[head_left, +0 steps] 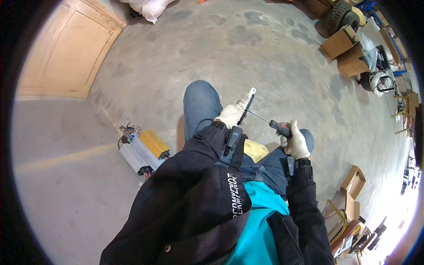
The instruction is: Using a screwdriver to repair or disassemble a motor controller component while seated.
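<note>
My left hand (pixel 229 115), in a white knit glove, is closed around a narrow black bar (pixel 247 107). A pale end tab with a hole sticks out at the bar's far end. In my right hand (pixel 297 144), also gloved, is a screwdriver (pixel 280 128) with a black and red handle. Its shaft points left, and the tip meets or nearly meets the bar beside my left fingers; exact contact is too small to tell. Both hands are above my knees. Between my legs a yellow surface (pixel 255 150) shows in part.
Silver finned metal boxes (pixel 136 155) and a gold one (pixel 153 143), with loose wires, lie on the floor at left. Cardboard boxes (pixel 339 43), tires (pixel 339 15) and coiled white cable (pixel 380 83) stand far right. An open carton (pixel 353 183) lies nearer right; a wooden panel (pixel 66 48) is far left.
</note>
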Available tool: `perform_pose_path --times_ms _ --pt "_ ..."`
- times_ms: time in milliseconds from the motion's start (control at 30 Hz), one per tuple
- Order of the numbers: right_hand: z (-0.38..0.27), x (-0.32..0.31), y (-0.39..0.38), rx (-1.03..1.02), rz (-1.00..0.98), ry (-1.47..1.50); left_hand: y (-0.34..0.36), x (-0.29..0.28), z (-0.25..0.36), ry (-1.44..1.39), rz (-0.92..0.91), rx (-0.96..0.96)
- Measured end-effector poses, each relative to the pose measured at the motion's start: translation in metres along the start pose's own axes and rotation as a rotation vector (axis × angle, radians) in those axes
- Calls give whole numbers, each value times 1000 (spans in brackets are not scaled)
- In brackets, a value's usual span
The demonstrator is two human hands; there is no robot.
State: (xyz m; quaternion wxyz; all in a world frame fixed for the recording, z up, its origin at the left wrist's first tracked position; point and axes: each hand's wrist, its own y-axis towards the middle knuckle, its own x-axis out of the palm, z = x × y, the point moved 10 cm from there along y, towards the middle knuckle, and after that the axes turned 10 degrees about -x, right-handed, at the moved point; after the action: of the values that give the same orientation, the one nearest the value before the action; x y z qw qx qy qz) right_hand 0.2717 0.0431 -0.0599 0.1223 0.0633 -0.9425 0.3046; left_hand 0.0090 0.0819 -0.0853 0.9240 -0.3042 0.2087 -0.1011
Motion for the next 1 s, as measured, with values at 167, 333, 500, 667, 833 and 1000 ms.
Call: perform_pose_path --times_ms 167,333,500,667,833,1000 --pt "5 -14 9 -128 12 84 -2 2 -4 -132 -42 -148" --pt "-2 -7 8 -218 -35 254 -4 -1 -5 -245 -39 -162" --pt "11 -5 5 91 -116 189 -13 -2 0 -332 -39 -232" --pt "4 -4 6 -40 -70 107 -20 -2 8 -322 -44 -240" --pt "-1 -9 8 -191 35 156 -16 -2 1 -296 -48 -265" --pt "14 -12 7 66 -65 189 -16 -1 3 -368 -47 -242"
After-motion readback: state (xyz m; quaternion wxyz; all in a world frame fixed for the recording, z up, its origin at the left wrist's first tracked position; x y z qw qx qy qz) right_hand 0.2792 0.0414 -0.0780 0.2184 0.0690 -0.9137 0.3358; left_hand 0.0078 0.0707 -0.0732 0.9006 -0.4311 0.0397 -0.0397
